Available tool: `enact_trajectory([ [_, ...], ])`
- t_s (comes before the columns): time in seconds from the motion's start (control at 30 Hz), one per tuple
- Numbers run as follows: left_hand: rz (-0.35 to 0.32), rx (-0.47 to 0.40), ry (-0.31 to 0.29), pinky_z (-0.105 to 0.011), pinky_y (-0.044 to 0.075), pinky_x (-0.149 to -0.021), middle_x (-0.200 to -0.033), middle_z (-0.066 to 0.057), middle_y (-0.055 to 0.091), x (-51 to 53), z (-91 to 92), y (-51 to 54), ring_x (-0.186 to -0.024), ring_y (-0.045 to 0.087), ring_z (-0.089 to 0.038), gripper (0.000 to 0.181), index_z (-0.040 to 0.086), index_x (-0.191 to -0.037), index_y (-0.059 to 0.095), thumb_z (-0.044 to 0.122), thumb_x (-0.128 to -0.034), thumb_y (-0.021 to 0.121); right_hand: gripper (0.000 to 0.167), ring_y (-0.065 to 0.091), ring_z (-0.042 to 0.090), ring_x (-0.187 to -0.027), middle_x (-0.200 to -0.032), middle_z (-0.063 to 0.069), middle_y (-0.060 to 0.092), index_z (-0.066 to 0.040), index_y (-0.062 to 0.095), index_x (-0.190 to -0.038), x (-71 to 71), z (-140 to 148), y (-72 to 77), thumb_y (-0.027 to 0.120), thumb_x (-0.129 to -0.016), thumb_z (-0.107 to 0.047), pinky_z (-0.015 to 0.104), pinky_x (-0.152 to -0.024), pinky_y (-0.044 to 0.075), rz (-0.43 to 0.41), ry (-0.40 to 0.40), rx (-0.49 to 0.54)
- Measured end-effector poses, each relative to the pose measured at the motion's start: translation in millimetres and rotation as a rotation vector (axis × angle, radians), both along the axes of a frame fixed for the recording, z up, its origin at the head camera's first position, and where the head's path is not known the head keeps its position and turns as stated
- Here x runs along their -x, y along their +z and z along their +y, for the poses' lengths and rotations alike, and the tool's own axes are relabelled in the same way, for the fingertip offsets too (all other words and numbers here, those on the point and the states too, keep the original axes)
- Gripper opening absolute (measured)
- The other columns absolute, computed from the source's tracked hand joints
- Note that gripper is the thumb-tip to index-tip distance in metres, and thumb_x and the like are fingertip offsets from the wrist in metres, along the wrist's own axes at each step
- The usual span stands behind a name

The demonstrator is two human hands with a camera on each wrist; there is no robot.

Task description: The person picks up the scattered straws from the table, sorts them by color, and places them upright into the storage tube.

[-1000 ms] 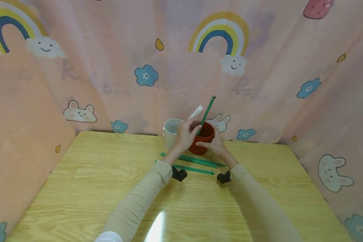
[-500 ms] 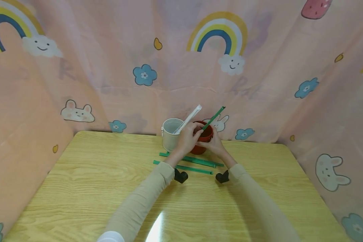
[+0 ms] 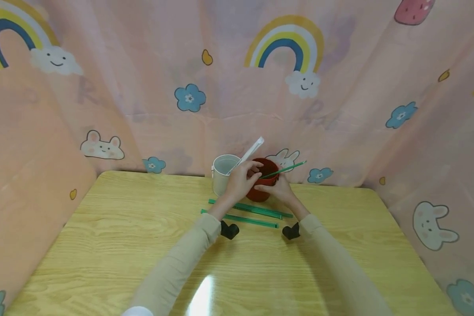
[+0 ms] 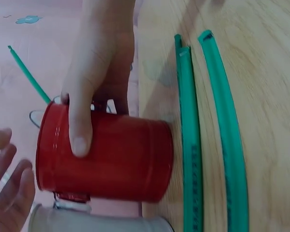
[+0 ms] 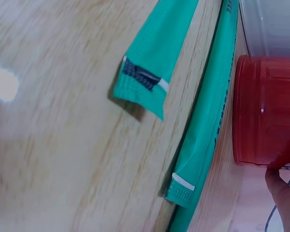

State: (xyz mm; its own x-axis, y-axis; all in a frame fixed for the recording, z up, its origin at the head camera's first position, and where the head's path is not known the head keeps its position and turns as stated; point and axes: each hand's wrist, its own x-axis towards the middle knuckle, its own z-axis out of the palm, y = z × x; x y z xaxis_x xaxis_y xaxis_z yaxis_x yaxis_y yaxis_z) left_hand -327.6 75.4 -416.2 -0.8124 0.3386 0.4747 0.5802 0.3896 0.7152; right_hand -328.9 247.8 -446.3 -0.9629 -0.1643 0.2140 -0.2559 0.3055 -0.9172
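Observation:
A small red bucket (image 3: 256, 195) stands at the back of the table. My right hand (image 3: 283, 192) grips its side, with the thumb laid across the red wall in the left wrist view. One thin green-wrapped straw (image 3: 291, 167) leans in the bucket and sticks out over the rim to the right. My left hand (image 3: 238, 181) is beside the bucket's mouth; in the left wrist view its fingers (image 4: 22, 186) are loosely bent, apart from the straw and holding nothing. To the left stands a white bucket (image 3: 219, 183) with a white-wrapped straw (image 3: 253, 148) leaning in it.
Several green-wrapped straws (image 3: 256, 220) lie crosswise on the wood-grain table (image 3: 150, 228) in front of the buckets, partly under my left forearm. A pink patterned curtain (image 3: 154, 79) hangs right behind the table's back edge.
The green straw, earlier upright at my left fingers, has tipped to the right and now rests low over the red bucket's rim. My left fingers have come off it. The right hand keeps its place.

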Motion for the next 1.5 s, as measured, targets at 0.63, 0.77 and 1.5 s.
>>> enact_trajectory([
  [0.63,-0.071,0.273,-0.329,-0.023,0.055,-0.073,-0.096,-0.008,0.072,-10.0,-43.5,-35.0,-0.082,0.067,-0.017,0.030,0.002,-0.114,0.067,0.015,-0.0870,0.071,0.077,0.042,0.033,-0.130,-0.142,0.018,0.045,-0.005,0.034,-0.143,13.2,8.8,-30.1,0.077,-0.079,-0.005,0.052,-0.110,0.036,0.044,-0.020,-0.016],
  [0.77,-0.141,0.291,-0.353,-0.019,0.054,-0.074,-0.099,-0.010,0.072,-12.5,-51.5,-45.8,-0.082,0.069,-0.018,0.034,0.001,-0.116,0.067,0.016,-0.0853,0.073,0.075,0.044,0.030,-0.129,-0.140,0.015,0.048,-0.009,0.037,-0.141,13.8,8.7,-34.4,0.078,-0.079,-0.009,0.051,-0.109,0.038,0.041,-0.004,-0.007],
  [1.5,-0.159,0.525,-0.328,-0.030,0.053,-0.088,-0.110,-0.003,0.072,-15.1,-57.2,-66.1,-0.101,0.066,-0.016,0.032,0.010,-0.110,0.072,0.015,-0.0797,0.078,0.074,0.044,0.033,-0.129,-0.139,0.019,0.047,-0.004,0.037,-0.141,6.2,5.3,-16.1,0.078,-0.079,-0.006,0.051,-0.109,0.037,0.028,0.000,0.023],
])
